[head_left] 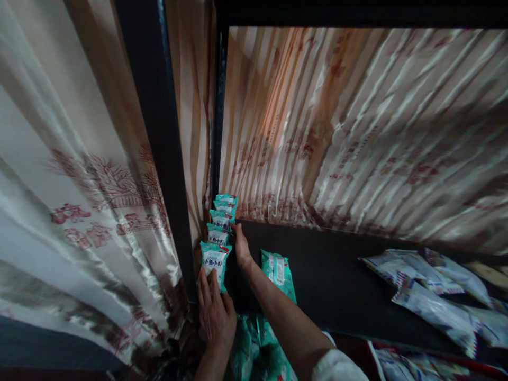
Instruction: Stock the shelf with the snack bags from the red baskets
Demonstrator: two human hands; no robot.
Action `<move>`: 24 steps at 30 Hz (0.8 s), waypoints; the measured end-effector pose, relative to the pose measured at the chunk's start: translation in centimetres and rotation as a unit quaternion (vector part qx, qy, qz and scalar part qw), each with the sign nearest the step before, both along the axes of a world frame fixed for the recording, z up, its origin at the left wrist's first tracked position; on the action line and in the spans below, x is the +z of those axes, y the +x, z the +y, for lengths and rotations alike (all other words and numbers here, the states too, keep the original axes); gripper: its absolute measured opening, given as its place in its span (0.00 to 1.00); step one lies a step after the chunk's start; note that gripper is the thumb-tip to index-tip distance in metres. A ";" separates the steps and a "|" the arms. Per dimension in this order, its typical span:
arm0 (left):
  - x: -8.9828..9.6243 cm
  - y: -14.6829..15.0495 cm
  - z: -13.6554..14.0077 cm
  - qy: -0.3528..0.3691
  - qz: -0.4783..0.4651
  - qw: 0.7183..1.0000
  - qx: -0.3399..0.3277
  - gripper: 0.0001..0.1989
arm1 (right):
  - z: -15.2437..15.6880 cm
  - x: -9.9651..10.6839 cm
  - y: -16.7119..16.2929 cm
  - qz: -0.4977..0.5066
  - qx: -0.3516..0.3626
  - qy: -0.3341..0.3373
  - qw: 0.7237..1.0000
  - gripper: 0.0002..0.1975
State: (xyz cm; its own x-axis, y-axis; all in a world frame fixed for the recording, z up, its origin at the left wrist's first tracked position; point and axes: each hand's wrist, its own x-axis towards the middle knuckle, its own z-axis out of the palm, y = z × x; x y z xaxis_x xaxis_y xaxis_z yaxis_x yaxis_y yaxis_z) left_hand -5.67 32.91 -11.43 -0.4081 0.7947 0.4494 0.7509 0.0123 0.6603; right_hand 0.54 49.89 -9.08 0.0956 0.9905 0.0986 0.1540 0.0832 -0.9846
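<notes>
Two bare hands at the corner of a dark shelf [329,280]. A row of five green-and-white packets [218,236] stood one behind another along the shelf's left side, running back to the far corner. The left hand [217,316] lay against the lower part of the front packet [213,260], its fingers extended and only slightly apart; whether they pinched it could not be told. The right hand [241,245] stood at the right side of the row, farther back, its fingertips at the edge of the packets (its grip was partly hidden, so closure could not be told). Just beside the right forearm, partly covered by it, a green packet [278,271] lay on the shelf. Nearer the viewer, more green packaging [246,338] appeared in shadow. At right, several white-and-blue packets [434,304] lay heaped on the shelf, above a red-and-white box [374,361] of packets. Wrinkled printed sheeting [357,121] covered the back, and a black post [155,121] rose at left.
</notes>
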 end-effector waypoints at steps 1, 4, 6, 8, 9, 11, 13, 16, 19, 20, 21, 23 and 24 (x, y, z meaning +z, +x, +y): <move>0.0 0.0 0.0 0.000 0.002 1.000 0.001 0.29 | 0.3 0.0 -0.1 0.021 0.010 -0.009 1.000 0.35; -0.1 0.0 0.0 0.002 -0.004 1.000 0.002 0.29 | 0.7 0.1 -0.1 0.067 0.027 -0.030 0.997 0.33; 0.0 0.0 -0.1 0.003 -0.011 1.000 0.000 0.29 | 0.7 0.1 0.0 0.050 0.024 -0.034 0.998 0.33; 0.0 -0.1 -0.2 -0.001 -0.009 1.000 0.000 0.29 | 0.7 0.0 0.2 0.020 0.022 -0.041 0.999 0.34; 0.0 -0.1 -0.2 -0.004 -0.004 1.000 0.001 0.29 | 0.7 0.0 0.3 0.008 0.021 -0.043 0.999 0.35; 0.1 -0.1 -0.2 -0.009 0.006 1.000 0.003 0.28 | 0.8 -0.2 0.5 -0.004 0.020 -0.046 0.999 0.36; 0.1 0.0 -0.1 -0.011 0.012 1.000 0.004 0.28 | 1.0 -0.2 0.5 -0.010 0.022 -0.046 0.999 0.36; 0.0 -0.1 0.0 -0.010 0.011 1.000 0.004 0.28 | 0.8 -0.1 0.6 -0.020 0.027 -0.043 0.999 0.36; 0.0 -0.1 -0.1 -0.005 -0.004 1.000 0.003 0.30 | -0.5 0.3 1.2 -0.035 0.009 -0.026 0.999 0.34; 0.1 -0.1 -0.2 -0.006 -0.007 1.000 0.002 0.30 | -1.2 0.5 1.7 -0.048 -0.001 -0.012 0.999 0.31; 0.2 -0.1 -0.3 -0.007 -0.008 1.000 0.001 0.30 | -2.1 0.7 2.2 -0.066 -0.010 0.008 0.998 0.28; 0.4 -0.1 -0.5 -0.010 -0.004 1.000 -0.002 0.29 | -3.9 1.1 3.8 -0.108 -0.028 0.063 0.992 0.23; 0.5 -0.1 -0.7 -0.008 0.000 1.000 -0.007 0.28 | -4.9 1.2 4.8 -0.130 -0.039 0.092 0.986 0.21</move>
